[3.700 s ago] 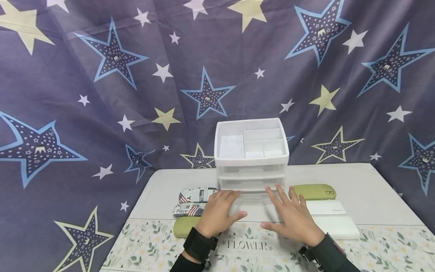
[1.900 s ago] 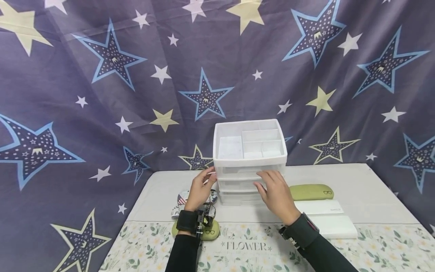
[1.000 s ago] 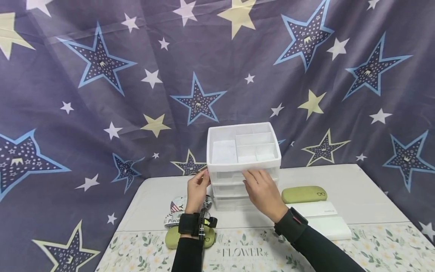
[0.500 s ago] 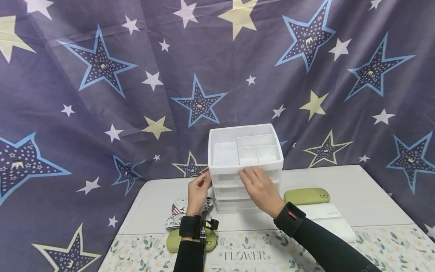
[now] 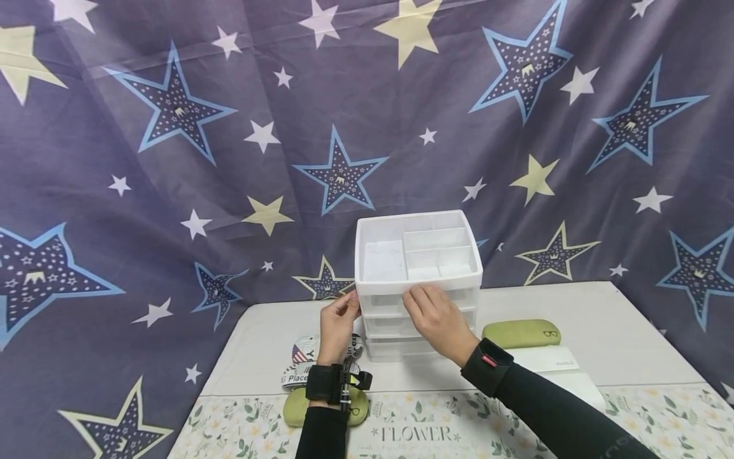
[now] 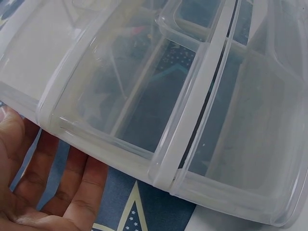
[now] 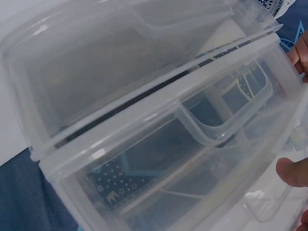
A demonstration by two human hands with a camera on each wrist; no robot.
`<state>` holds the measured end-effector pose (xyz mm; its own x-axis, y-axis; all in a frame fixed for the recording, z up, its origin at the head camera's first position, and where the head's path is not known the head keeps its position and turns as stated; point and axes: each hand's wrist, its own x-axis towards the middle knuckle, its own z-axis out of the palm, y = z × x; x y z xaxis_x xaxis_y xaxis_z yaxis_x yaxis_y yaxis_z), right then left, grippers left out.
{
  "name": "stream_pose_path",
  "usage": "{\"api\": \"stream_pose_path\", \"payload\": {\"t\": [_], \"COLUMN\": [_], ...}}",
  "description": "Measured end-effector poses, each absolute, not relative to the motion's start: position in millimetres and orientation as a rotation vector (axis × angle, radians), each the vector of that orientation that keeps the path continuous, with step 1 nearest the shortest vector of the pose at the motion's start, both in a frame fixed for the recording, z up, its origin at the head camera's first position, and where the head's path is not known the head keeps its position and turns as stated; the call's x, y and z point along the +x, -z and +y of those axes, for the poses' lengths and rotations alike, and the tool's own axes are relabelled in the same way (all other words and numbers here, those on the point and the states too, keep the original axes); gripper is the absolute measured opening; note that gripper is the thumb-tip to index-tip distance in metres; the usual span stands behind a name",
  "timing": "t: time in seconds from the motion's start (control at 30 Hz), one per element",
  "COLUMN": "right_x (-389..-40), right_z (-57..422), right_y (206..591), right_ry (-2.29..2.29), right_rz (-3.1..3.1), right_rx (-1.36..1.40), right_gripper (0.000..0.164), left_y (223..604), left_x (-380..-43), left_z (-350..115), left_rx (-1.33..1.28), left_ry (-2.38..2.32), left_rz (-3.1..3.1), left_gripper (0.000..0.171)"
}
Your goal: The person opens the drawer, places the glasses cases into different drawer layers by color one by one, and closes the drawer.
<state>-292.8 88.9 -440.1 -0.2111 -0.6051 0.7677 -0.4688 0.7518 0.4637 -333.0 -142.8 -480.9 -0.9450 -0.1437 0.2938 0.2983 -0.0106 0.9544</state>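
A white storage unit (image 5: 418, 278) with clear drawers stands at the table's back, its top tray divided into compartments. My left hand (image 5: 337, 325) is at the unit's left side. In the left wrist view that hand (image 6: 57, 178) has its thumb and extended fingers against the side edge. My right hand (image 5: 438, 322) is at the front of the top drawer (image 5: 390, 303), with bent fingers at its handle. In the right wrist view only the right thumb (image 7: 292, 172) and a bit of a finger show, over the clear drawer front. The middle (image 5: 390, 327) and bottom drawers (image 5: 395, 350) sit beneath it.
Left of the unit lie two newsprint-patterned cases (image 5: 295, 376) and a green glasses case (image 5: 296, 408), partly behind my left wrist. To the right are another green glasses case (image 5: 518, 333) and two white cases (image 5: 553, 359). A starry curtain (image 5: 275, 166) hangs behind.
Both hands have risen from in front of the bottom drawer, the left to the unit's side, the right to the top drawer. In the last half second they have barely moved.
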Motion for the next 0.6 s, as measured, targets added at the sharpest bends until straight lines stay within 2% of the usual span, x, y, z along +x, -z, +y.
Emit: {"api": "stream_pose_path", "payload": {"t": [0.27, 0.6], "right_x": [-293.5, -289.3], "right_z": [91.8, 92.9], "right_y": [436.6, 435.3], "right_ry": [0.211, 0.215], "right_rz": [-1.853, -1.881], "right_rx": [0.833, 0.836], "right_gripper": [0.029, 0.034], "left_y": [479.8, 473.0], "left_x": [-332.7, -330.7], "left_z": [-142.2, -149.8], "left_rx": [-0.180, -0.249], "left_ry": [2.044, 1.963], "left_rz": [-1.971, -2.083], "left_gripper": [0.039, 0.041]}}
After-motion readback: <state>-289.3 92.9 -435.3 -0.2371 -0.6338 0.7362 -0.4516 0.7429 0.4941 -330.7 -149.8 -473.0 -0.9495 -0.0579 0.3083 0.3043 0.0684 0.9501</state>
